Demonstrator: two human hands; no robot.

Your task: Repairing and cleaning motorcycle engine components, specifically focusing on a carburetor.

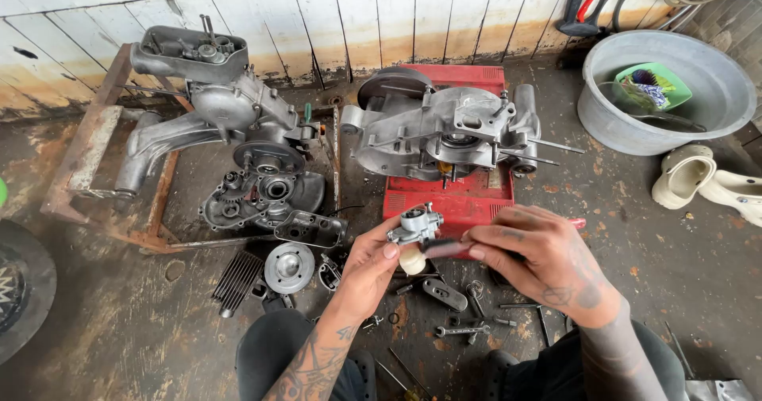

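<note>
we're right on the small silver cast-metal carburettor (414,225), held up in mid-air over the grimy concrete floor (119,322), just in front of the flat red metal box (449,203). our left hand (371,268) has it from below, fingers curled shut around its lower body, a cream rounded part showing under the thumb. our right hand (533,252) comes in from the side, fingers closed on a dark red-handled tool (446,247) whose end sits right against the carburettor.

below the hands we see loose bits on the floor: a short steel spanner (460,331), a dark oval metal cover (444,294), bolts and small fittings. to the left lie a round silver ribbed disc (289,268) and a black finned cylinder piece (236,279).

further out, a grey aluminium engine casing (444,135) rests on the red box, and a second grey engine block (214,107) sits on a rusty steel frame (87,143). off to the right, a big grey metal basin (718,111) and pale rubber clogs (684,176) by the whitewashed plank wall (381,12).
</note>
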